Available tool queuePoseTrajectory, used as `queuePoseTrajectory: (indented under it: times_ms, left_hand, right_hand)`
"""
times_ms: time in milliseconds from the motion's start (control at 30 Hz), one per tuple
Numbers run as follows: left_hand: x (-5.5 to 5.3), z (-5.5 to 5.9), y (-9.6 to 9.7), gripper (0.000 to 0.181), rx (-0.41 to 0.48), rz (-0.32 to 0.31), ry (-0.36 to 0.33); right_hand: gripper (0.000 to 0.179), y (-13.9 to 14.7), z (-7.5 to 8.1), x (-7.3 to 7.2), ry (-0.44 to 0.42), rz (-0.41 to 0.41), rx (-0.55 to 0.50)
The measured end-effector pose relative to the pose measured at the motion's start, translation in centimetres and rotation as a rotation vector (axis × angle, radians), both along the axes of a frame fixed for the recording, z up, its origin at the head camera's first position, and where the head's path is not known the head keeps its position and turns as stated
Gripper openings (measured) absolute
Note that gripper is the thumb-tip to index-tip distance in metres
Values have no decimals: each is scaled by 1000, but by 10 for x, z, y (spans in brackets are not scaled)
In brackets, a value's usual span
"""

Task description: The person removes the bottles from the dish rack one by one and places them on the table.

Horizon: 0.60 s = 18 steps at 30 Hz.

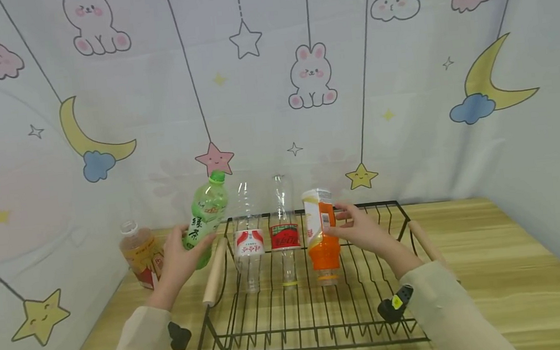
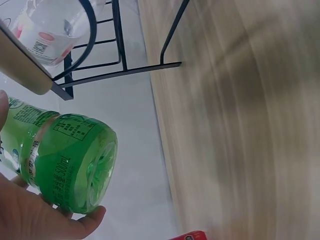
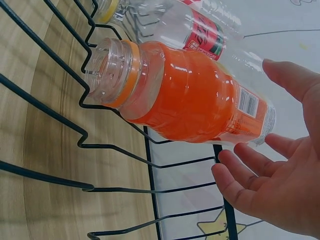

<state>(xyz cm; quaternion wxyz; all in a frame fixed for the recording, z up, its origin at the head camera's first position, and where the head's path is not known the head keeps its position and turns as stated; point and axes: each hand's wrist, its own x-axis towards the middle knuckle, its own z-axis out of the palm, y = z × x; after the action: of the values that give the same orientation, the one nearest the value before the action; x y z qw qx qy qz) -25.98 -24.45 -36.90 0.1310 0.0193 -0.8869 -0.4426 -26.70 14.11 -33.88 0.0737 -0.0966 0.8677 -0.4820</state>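
In the head view my left hand [image 1: 180, 264] grips a green plastic bottle [image 1: 208, 203], cap up and tilted to the right, just outside the dish rack's left wooden handle. The left wrist view shows the lower end of that green bottle [image 2: 82, 162], held off the table with fingers around it. My right hand [image 1: 365, 231] is beside an orange-labelled bottle [image 1: 324, 254], which leans mouth down in the black wire rack [image 1: 317, 347]. In the right wrist view the right hand [image 3: 290, 170] has its fingers spread near the base of the orange bottle [image 3: 195, 95], holding nothing.
Two clear bottles, one with a red-and-white label [image 1: 249, 243] and one with a red-and-green label [image 1: 285, 237], lean mouth down in the rack. At left on the wooden table [image 1: 508, 271] stands an uncapped bottle with a yellow-and-red label [image 1: 142, 254]. A patterned curtain hangs behind.
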Motion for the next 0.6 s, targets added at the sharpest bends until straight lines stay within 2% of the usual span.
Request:
queuePoseTrajectory:
  times_ms: [600]
  left_hand:
    - [-6, -17, -5, 90, 149, 55, -63]
  right_hand:
    - [82, -3, -6, -1, -22, 26, -32]
